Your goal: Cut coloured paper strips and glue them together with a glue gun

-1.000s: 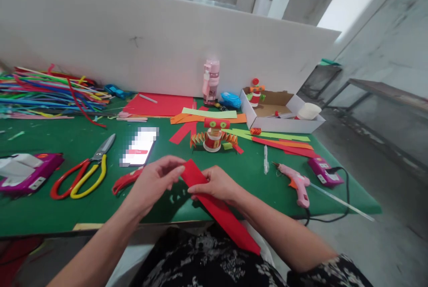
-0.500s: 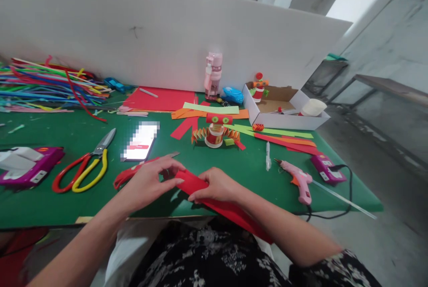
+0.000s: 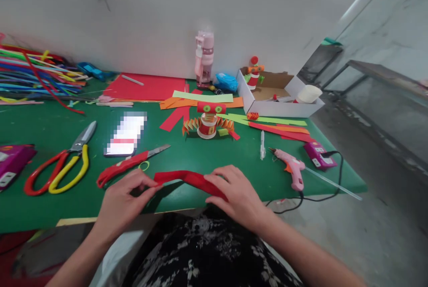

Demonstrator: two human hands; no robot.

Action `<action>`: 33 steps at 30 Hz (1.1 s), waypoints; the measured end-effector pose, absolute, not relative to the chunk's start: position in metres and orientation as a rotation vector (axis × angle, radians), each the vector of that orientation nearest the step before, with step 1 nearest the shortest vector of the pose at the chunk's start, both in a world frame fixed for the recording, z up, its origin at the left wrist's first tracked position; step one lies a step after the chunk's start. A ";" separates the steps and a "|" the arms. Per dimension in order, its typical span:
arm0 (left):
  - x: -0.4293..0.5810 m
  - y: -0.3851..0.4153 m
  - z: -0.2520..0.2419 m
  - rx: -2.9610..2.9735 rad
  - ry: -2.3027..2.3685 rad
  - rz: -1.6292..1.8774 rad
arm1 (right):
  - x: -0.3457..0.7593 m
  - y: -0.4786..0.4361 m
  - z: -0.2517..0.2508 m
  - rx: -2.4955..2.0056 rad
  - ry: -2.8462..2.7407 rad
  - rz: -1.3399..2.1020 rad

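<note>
A red paper strip (image 3: 187, 176) stretches between my hands just above the table's front edge, bowed up in the middle. My left hand (image 3: 129, 193) pinches its left end between thumb and fingers. Around its right part my right hand (image 3: 234, 191) is closed, hiding that end. Just behind my left hand lies a red-handled knife (image 3: 125, 166) with its blade pointing right. Farther back stands a paper-cup figure (image 3: 207, 125) with a red roll for a head, green eyes and folded orange-yellow arms.
Scissors (image 3: 72, 157) and a phone (image 3: 126, 133) lie left on the green table (image 3: 167, 211). At right are a pink glue gun (image 3: 294, 171), a pen (image 3: 262, 144) and a purple power strip (image 3: 319, 157). Behind stand a pink bottle (image 3: 204, 59) and a white box (image 3: 284, 109).
My left hand has moved left and down, drawing the strip's left end outward. My right hand has shifted right along it, and the strip now lies flatter across. The view has turned slightly.
</note>
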State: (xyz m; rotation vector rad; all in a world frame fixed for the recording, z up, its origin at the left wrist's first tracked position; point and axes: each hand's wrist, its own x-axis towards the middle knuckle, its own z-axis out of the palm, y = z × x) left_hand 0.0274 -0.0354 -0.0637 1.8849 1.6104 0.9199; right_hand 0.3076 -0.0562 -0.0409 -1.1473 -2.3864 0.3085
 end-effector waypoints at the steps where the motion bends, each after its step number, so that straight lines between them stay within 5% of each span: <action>1: 0.027 -0.038 -0.066 1.879 1.606 0.915 | 0.307 -0.061 -0.045 -1.133 -2.393 0.240; 9: 0.023 -0.049 -0.071 1.949 1.505 1.023 | 0.295 -0.062 -0.059 -1.256 -2.540 0.157; 18: 0.017 -0.058 -0.059 2.093 1.509 1.218 | 0.284 -0.050 -0.044 -1.308 -2.599 0.436; 27: 0.021 -0.054 -0.065 1.954 1.678 1.194 | 0.275 -0.045 -0.033 -1.200 -2.729 0.243; 33: 0.012 -0.050 -0.076 2.499 1.341 1.120 | 0.279 -0.046 -0.057 -1.150 -2.715 0.003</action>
